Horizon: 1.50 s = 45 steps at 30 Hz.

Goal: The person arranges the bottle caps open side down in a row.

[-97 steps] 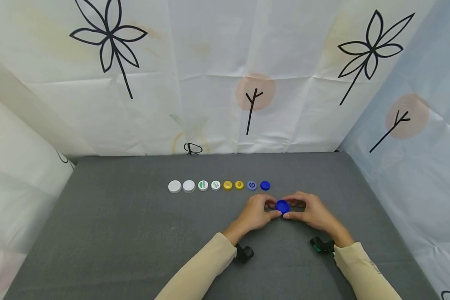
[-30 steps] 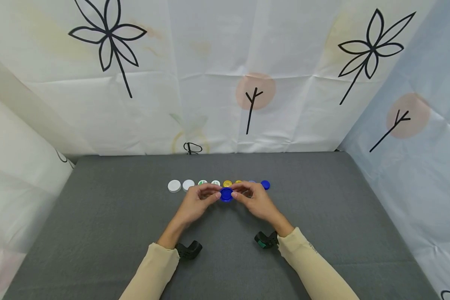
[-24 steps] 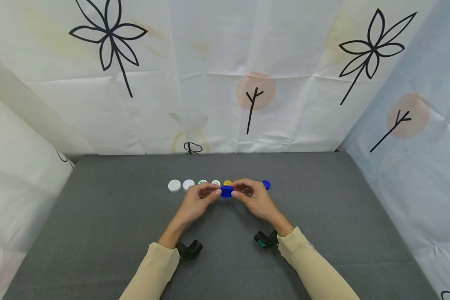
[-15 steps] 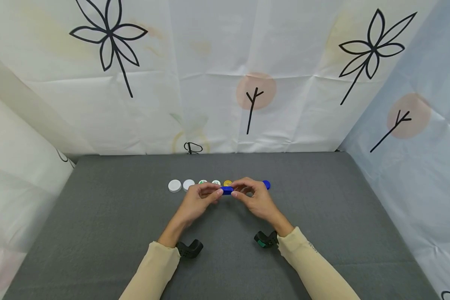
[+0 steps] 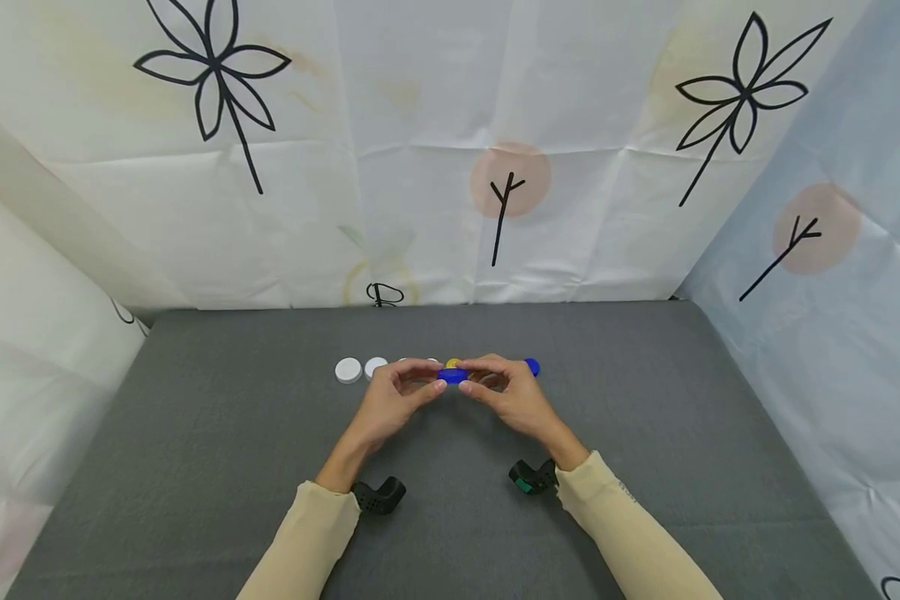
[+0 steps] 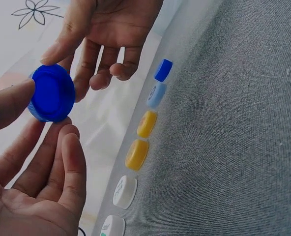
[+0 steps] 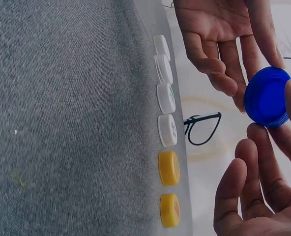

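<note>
A dark blue bottle cap (image 5: 452, 376) is held off the table between both hands, and the head view catches it nearly edge-on. My left hand (image 5: 393, 406) pinches its left side with thumb and fingers. From the other side my right hand (image 5: 512, 400) pinches it the same way. Close up, the left wrist view shows a round face of the cap (image 6: 53, 93) with a raised rim, and the right wrist view shows its ridged edge. Behind the hands lies a row of caps, partly hidden by the fingers in the head view.
The row runs from white caps (image 5: 348, 371) at the left, through printed white caps (image 7: 167, 130) and yellow caps (image 6: 137, 155), to a light blue cap (image 6: 156, 94) and a dark blue cap (image 5: 532, 367). They sit on a grey cloth-covered table (image 5: 232, 467) before patterned curtains.
Both hands have carried the blue cap leftward from near the row's right end to its middle. The cap has tipped from facing the head camera to nearly edge-on.
</note>
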Each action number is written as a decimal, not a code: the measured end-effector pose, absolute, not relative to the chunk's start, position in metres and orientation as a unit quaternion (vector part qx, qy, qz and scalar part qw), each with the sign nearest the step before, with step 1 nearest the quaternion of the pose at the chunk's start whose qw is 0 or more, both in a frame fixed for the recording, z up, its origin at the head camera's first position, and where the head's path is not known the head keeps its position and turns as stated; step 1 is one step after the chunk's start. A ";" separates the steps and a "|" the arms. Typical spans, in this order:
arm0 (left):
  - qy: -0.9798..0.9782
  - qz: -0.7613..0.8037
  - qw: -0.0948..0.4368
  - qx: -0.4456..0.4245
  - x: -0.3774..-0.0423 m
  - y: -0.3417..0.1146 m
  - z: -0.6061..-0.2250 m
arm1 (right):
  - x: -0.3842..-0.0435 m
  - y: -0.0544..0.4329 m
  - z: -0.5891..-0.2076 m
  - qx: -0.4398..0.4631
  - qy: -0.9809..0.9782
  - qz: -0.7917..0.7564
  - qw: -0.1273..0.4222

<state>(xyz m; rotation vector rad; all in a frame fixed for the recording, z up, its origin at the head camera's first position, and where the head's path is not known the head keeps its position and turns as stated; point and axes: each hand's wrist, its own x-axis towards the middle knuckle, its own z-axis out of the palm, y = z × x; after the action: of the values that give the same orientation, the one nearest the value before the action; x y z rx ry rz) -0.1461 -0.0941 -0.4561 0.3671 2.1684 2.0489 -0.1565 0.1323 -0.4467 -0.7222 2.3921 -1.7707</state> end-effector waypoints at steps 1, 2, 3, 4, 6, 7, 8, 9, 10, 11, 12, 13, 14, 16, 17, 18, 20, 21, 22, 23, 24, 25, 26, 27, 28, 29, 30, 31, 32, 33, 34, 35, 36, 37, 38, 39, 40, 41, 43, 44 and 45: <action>0.718 0.682 0.067 0.124 -0.146 -0.094 -0.456 | -0.156 0.132 -0.446 -0.232 0.781 -0.578 0.045; 0.715 0.684 0.065 0.128 -0.146 -0.095 -0.456 | -0.157 0.132 -0.446 -0.230 0.781 -0.579 0.049; 0.713 0.686 0.063 0.133 -0.146 -0.095 -0.456 | -0.157 0.132 -0.445 -0.227 0.781 -0.579 0.053; 0.710 0.688 0.060 0.137 -0.146 -0.095 -0.457 | -0.157 0.132 -0.445 -0.225 0.781 -0.579 0.057; 0.708 0.688 0.053 0.149 -0.146 -0.096 -0.458 | -0.157 0.132 -0.444 -0.219 0.783 -0.579 0.064; 0.708 0.687 0.048 0.157 -0.146 -0.096 -0.459 | -0.157 0.132 -0.444 -0.218 0.782 -0.579 0.068; 0.709 0.685 0.043 0.164 -0.146 -0.096 -0.459 | -0.156 0.132 -0.444 -0.219 0.782 -0.580 0.071; 0.711 0.681 0.038 0.170 -0.146 -0.096 -0.460 | -0.156 0.133 -0.444 -0.219 0.782 -0.579 0.073; 0.713 0.678 0.034 0.175 -0.146 -0.096 -0.460 | -0.156 0.133 -0.444 -0.220 0.781 -0.580 0.074; 0.716 0.674 0.031 0.180 -0.146 -0.095 -0.460 | -0.157 0.134 -0.444 -0.221 0.779 -0.582 0.075; 0.720 0.669 0.027 0.185 -0.146 -0.095 -0.460 | -0.156 0.134 -0.445 -0.223 0.779 -0.581 0.074; 0.725 0.662 0.025 0.188 -0.146 -0.094 -0.460 | -0.156 0.135 -0.445 -0.225 0.779 -0.580 0.073; 0.731 0.655 0.023 0.192 -0.146 -0.093 -0.459 | -0.156 0.136 -0.445 -0.227 0.781 -0.577 0.071; 0.744 0.638 0.020 0.197 -0.147 -0.090 -0.459 | -0.156 0.138 -0.446 -0.232 0.786 -0.569 0.064; 0.753 0.627 0.018 0.199 -0.147 -0.089 -0.459 | -0.156 0.140 -0.447 -0.233 0.789 -0.565 0.060; 0.761 0.616 0.016 0.202 -0.148 -0.086 -0.459 | -0.155 0.141 -0.447 -0.234 0.793 -0.560 0.056; 0.776 0.596 0.013 0.206 -0.150 -0.082 -0.459 | -0.155 0.146 -0.448 -0.237 0.798 -0.552 0.048; 0.783 0.586 0.011 0.208 -0.152 -0.078 -0.458 | -0.155 0.148 -0.449 -0.238 0.801 -0.547 0.044; 0.790 0.576 0.009 0.210 -0.153 -0.075 -0.458 | -0.155 0.151 -0.449 -0.237 0.805 -0.543 0.041; 0.796 0.566 0.009 0.213 -0.155 -0.072 -0.458 | -0.156 0.154 -0.449 -0.236 0.809 -0.538 0.037; 0.802 0.556 0.010 0.217 -0.157 -0.068 -0.457 | -0.156 0.158 -0.450 -0.235 0.813 -0.531 0.033; 0.808 0.546 0.011 0.221 -0.158 -0.064 -0.457 | -0.156 0.162 -0.449 -0.232 0.818 -0.525 0.029; 0.814 0.535 0.010 0.226 -0.160 -0.059 -0.456 | -0.157 0.166 -0.449 -0.230 0.824 -0.517 0.025; 0.820 0.525 0.011 0.229 -0.163 -0.054 -0.455 | -0.157 0.170 -0.449 -0.226 0.830 -0.509 0.020; 0.825 0.516 0.013 0.232 -0.165 -0.049 -0.454 | -0.158 0.175 -0.449 -0.222 0.836 -0.502 0.015; 0.831 0.504 0.014 0.236 -0.167 -0.044 -0.454 | -0.158 0.179 -0.448 -0.217 0.840 -0.497 0.010; 0.836 0.494 0.014 0.240 -0.169 -0.038 -0.453 | -0.159 0.184 -0.447 -0.212 0.844 -0.493 0.006; 0.841 0.484 0.012 0.243 -0.172 -0.032 -0.453 | -0.159 0.188 -0.447 -0.208 0.848 -0.487 0.002; 0.846 0.473 0.011 0.245 -0.174 -0.026 -0.452 | -0.159 0.193 -0.446 -0.205 0.852 -0.482 -0.003; 0.852 0.462 0.009 0.246 -0.176 -0.020 -0.453 | -0.160 0.197 -0.446 -0.201 0.856 -0.476 -0.006; 0.857 0.453 0.007 0.247 -0.179 -0.014 -0.453 | -0.160 0.202 -0.446 -0.197 0.861 -0.470 -0.010; 0.862 0.442 0.006 0.248 -0.181 -0.008 -0.453 | -0.161 0.206 -0.446 -0.194 0.866 -0.461 -0.015; 0.867 0.434 0.006 0.246 -0.184 -0.002 -0.454 | -0.161 0.211 -0.446 -0.189 0.871 -0.452 -0.018; 0.871 0.426 0.007 0.244 -0.186 0.003 -0.455 | -0.162 0.216 -0.446 -0.185 0.877 -0.444 -0.022; 0.876 0.418 0.008 0.242 -0.188 0.009 -0.455 | -0.163 0.221 -0.447 -0.180 0.881 -0.436 -0.024; 0.880 0.410 0.010 0.239 -0.190 0.015 -0.456 | -0.164 0.225 -0.447 -0.172 0.886 -0.431 -0.025; 0.884 0.401 0.012 0.237 -0.192 0.020 -0.456 | -0.166 0.229 -0.447 -0.165 0.889 -0.425 -0.025; 0.889 0.391 0.013 0.236 -0.193 0.026 -0.457 | -0.167 0.233 -0.447 -0.158 0.892 -0.423 -0.024; 0.898 0.371 0.011 0.235 -0.196 0.036 -0.458 | -0.169 0.240 -0.448 -0.144 0.895 -0.421 -0.019; 0.902 0.361 0.009 0.235 -0.197 0.040 -0.459 | -0.170 0.243 -0.448 -0.138 0.897 -0.419 -0.016; 0.907 0.350 0.007 0.236 -0.199 0.045 -0.459 | -0.171 0.246 -0.449 -0.132 0.899 -0.418 -0.012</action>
<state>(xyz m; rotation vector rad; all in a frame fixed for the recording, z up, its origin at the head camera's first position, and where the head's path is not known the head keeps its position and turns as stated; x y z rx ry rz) -0.1987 0.0446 -0.4593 0.7376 2.8347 1.0944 -0.1713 0.2459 -0.4487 -0.4171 2.8457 -1.3248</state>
